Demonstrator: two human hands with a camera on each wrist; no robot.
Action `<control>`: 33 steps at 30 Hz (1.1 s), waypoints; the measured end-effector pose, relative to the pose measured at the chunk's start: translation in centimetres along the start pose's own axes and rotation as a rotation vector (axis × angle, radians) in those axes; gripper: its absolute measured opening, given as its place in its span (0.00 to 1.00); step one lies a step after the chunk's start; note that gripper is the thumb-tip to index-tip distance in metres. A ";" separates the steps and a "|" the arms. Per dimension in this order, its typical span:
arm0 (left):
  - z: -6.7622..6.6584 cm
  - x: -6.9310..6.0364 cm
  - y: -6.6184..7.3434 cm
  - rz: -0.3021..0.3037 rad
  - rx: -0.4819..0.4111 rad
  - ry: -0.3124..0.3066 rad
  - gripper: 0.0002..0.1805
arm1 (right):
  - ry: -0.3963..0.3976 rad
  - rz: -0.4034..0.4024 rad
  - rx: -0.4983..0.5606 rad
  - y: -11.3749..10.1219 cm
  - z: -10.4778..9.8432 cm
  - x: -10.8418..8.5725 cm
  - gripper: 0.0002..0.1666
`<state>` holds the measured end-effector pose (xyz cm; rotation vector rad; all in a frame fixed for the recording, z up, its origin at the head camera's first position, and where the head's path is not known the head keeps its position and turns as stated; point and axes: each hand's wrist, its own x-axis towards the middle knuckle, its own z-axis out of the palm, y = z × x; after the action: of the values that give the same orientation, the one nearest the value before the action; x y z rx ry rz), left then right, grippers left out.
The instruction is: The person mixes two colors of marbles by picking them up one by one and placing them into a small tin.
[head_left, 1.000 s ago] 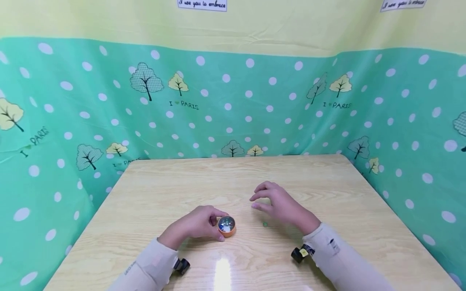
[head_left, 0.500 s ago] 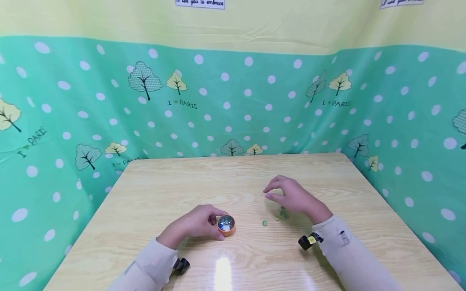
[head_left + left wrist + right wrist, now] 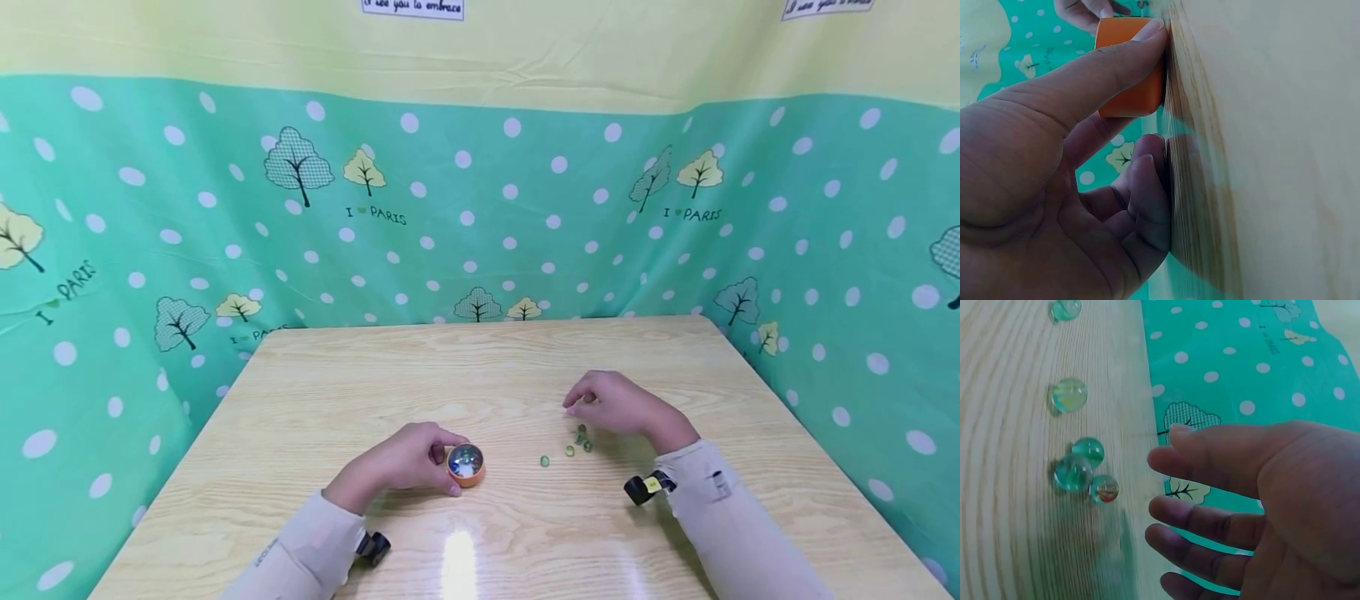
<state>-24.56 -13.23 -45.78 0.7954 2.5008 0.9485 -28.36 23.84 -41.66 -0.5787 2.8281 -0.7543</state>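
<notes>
An orange round container (image 3: 467, 465) stands on the wooden table, its shiny top showing some blue and white inside. My left hand (image 3: 412, 457) grips it from the left, the thumb on the near side, as the left wrist view also shows with the orange wall (image 3: 1132, 94). Several green glass marbles lie on the table between the hands: one (image 3: 544, 461) apart, a yellowish one (image 3: 570, 451) beside it, and a small cluster (image 3: 1074, 473) in the right wrist view. My right hand (image 3: 622, 404) hovers just beyond the cluster, fingers loosely bent, holding nothing.
The pale wooden table (image 3: 360, 367) reaches back to a green dotted curtain (image 3: 510, 217) printed with trees, which also runs along both sides. A black wrist camera (image 3: 640, 490) is strapped on the right sleeve, another (image 3: 375, 547) on the left.
My right hand has moved to the right, and several marbles now lie on the table where only one showed a second ago. My left hand and the container have stayed in place.
</notes>
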 end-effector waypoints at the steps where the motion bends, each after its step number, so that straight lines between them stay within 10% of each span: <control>1: 0.0 0.0 0.0 0.003 0.000 0.000 0.31 | -0.006 -0.001 0.001 0.1 -0.1 0.0 0.09; 33: -0.1 -0.2 0.5 -0.011 -0.010 -0.005 0.31 | -0.059 -0.051 -0.055 2.2 0.4 0.2 0.17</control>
<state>-24.22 -13.08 -45.36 0.7791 2.4917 0.9538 -29.11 25.33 -43.15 -0.6729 2.7978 -0.6581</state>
